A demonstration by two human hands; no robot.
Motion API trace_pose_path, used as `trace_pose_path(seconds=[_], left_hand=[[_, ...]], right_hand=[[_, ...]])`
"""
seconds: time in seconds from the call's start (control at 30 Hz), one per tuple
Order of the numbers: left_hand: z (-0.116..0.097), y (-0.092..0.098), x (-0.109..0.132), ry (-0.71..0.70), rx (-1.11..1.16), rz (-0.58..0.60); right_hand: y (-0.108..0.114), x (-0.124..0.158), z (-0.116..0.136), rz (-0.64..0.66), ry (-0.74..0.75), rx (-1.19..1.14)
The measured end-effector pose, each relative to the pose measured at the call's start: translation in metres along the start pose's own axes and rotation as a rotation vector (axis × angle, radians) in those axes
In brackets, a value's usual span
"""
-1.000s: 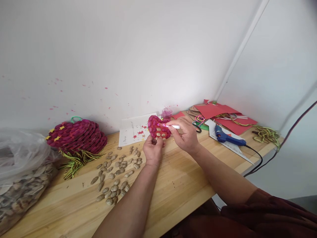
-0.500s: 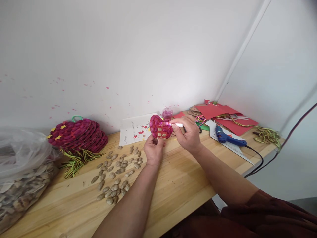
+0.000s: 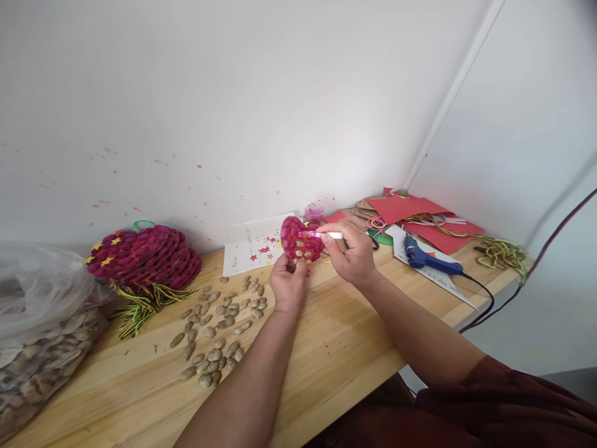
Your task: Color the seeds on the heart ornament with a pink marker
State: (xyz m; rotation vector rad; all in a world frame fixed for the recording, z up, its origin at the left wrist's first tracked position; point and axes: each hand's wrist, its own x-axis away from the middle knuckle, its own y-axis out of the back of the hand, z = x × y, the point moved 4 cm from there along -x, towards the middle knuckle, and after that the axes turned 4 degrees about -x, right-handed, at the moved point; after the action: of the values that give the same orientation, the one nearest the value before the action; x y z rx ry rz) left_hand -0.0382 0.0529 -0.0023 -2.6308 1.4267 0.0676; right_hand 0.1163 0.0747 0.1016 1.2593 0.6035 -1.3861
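Between thumb and fingers, my left hand [image 3: 289,283] holds up a rounded craft piece [image 3: 293,238] covered in peanut shells. Most of its shells are painted magenta; a few near the lower edge are still pale. My right hand [image 3: 349,252] grips a white-handled paintbrush [image 3: 332,236], its pink-coated tip touching the front of the piece. Just behind stands a clear cup [image 3: 314,213] with pink paint in it. A paper sheet [image 3: 237,249] with red and yellow stars lies behind my left hand.
Loose peanut shells [image 3: 214,354] are spread left of my forearm. Finished magenta pieces [image 3: 161,255] with green tassels are stacked farther left, beside a plastic bag [image 3: 46,348] of shells. At right lie a blue glue gun [image 3: 431,260], red paper [image 3: 396,210] and green cord [image 3: 501,254].
The brush tip has shifted slightly left and down on the craft piece. My left hand keeps its hold, and the whole view has moved slightly.
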Motion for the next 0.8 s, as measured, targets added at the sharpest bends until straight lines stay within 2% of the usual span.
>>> trace_pose_path(seconds=[0.8], left_hand=[[-0.0011, 0.001, 0.0004, 0.021, 0.069, -0.031]], right_hand=[[-0.0016, 0.0013, -0.0017, 0.003, -0.024, 0.03]])
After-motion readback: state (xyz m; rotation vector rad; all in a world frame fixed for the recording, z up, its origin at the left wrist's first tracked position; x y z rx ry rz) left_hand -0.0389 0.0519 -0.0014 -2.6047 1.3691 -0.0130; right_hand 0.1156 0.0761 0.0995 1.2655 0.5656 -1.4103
